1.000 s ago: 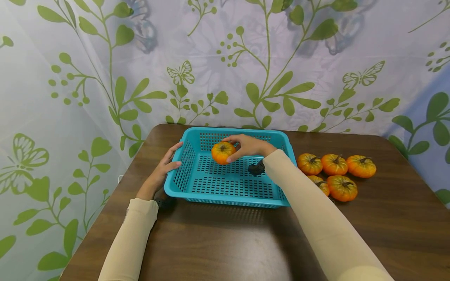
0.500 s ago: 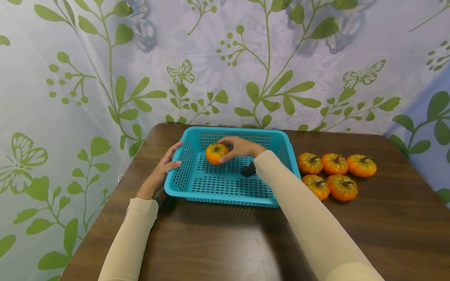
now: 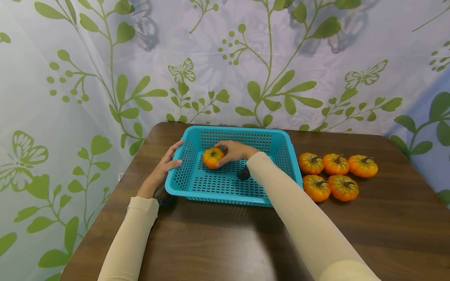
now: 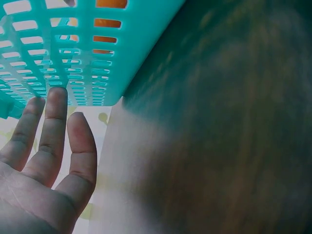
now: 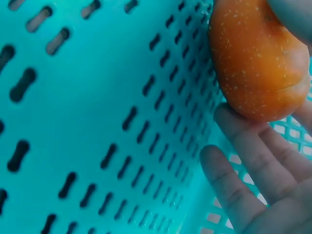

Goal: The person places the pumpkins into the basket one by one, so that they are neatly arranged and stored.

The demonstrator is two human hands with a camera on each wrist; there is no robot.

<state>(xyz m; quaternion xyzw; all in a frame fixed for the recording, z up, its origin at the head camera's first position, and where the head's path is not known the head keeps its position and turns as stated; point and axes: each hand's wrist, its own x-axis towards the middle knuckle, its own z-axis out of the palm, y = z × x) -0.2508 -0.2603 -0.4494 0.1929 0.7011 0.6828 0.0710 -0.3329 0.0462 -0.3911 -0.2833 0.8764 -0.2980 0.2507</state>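
In the head view a small orange pumpkin [image 3: 212,157] sits low inside the turquoise perforated basket [image 3: 225,201], toward its left side. My right hand [image 3: 233,151] holds it between thumb and fingers. The right wrist view shows the speckled pumpkin [image 5: 261,61] close to the basket wall [image 5: 92,112], fingertips against its underside. My left hand [image 3: 162,167] rests at the basket's left rim, thumb and index finger over the edge. In the left wrist view the other fingers [image 4: 54,126] are extended along the basket's outer wall [image 4: 109,63].
Several more pumpkins [image 3: 336,164] stand in two rows on the brown wooden table [image 3: 225,242], just right of the basket. Behind and to the left hangs a pale curtain [image 3: 211,50] with green leaves and butterflies. Dark wrist devices [image 3: 243,173] sit under the sleeves.
My right hand has moved left and down inside the basket with the pumpkin in its grip. The left hand has stayed at the rim.
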